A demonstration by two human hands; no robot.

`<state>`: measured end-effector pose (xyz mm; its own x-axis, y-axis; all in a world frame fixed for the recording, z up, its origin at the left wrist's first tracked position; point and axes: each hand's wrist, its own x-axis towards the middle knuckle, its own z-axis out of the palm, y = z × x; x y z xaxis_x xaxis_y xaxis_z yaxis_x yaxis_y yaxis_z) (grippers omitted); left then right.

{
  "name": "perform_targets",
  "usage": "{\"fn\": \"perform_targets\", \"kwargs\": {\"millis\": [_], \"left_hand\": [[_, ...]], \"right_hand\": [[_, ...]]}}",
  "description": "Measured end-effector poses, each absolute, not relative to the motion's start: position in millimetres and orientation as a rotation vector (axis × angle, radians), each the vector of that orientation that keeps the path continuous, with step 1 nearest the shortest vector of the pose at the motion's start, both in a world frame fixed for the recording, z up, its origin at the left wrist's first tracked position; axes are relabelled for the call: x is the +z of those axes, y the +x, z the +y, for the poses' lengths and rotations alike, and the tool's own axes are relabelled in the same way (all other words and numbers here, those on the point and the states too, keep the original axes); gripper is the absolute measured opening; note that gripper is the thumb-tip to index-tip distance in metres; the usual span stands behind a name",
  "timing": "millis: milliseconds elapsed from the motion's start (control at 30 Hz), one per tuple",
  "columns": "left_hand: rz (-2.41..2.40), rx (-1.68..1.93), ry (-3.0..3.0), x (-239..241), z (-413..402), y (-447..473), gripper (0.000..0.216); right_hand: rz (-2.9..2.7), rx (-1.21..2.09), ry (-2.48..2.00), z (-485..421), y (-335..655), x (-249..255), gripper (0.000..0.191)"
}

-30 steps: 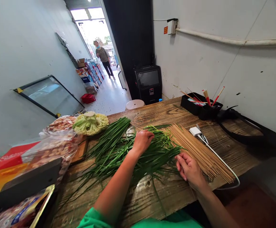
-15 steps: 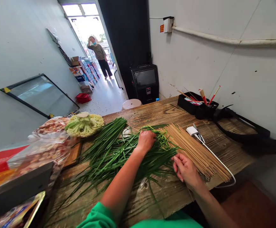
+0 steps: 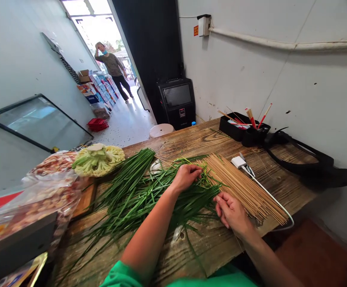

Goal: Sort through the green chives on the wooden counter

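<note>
Long green garlic chives [image 3: 137,195] lie in a loose heap across the wooden table. Over the right part of the heap is my left hand [image 3: 187,177], its fingers pinched together beside yellowish leaf bits [image 3: 204,179]; whatever it grips is too small to tell. My right hand [image 3: 231,211] is closed, thumb against curled fingers, at the right tips of the chives. What sits inside it is hidden, though a thin line shows below the palm. Just beyond my right hand, many bamboo skewers [image 3: 245,191] lie side by side.
A cauliflower [image 3: 98,159] and bagged food [image 3: 50,191] stand on the left. At the back right are a black holder with sticks [image 3: 236,126], a white charger [image 3: 238,162] with cable, and a black strap [image 3: 298,159]. A person [image 3: 113,67] stands near the doorway.
My left hand has shifted slightly right toward the yellowish leaves. The right hand stays about where it was. The view has turned a little, and the person in the doorway appears closer, mid-step.
</note>
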<state>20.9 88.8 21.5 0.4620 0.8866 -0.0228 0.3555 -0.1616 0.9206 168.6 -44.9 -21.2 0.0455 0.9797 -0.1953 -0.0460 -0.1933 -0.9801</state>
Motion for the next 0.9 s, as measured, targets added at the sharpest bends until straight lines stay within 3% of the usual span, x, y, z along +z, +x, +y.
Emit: {"fn": "perform_targets", "kwargs": {"millis": [233,900], "left_hand": [[1.077,0.817,1.459,22.9,84.4,27.3,0.012],[1.127,0.888,1.451,16.5,83.7,30.5,0.014]], "right_hand": [[-1.033,1.327,-1.353,-45.0,168.4,-19.9,0.035],[-1.048,1.339,-1.353,-45.1,169.7,-22.6,0.034]]}}
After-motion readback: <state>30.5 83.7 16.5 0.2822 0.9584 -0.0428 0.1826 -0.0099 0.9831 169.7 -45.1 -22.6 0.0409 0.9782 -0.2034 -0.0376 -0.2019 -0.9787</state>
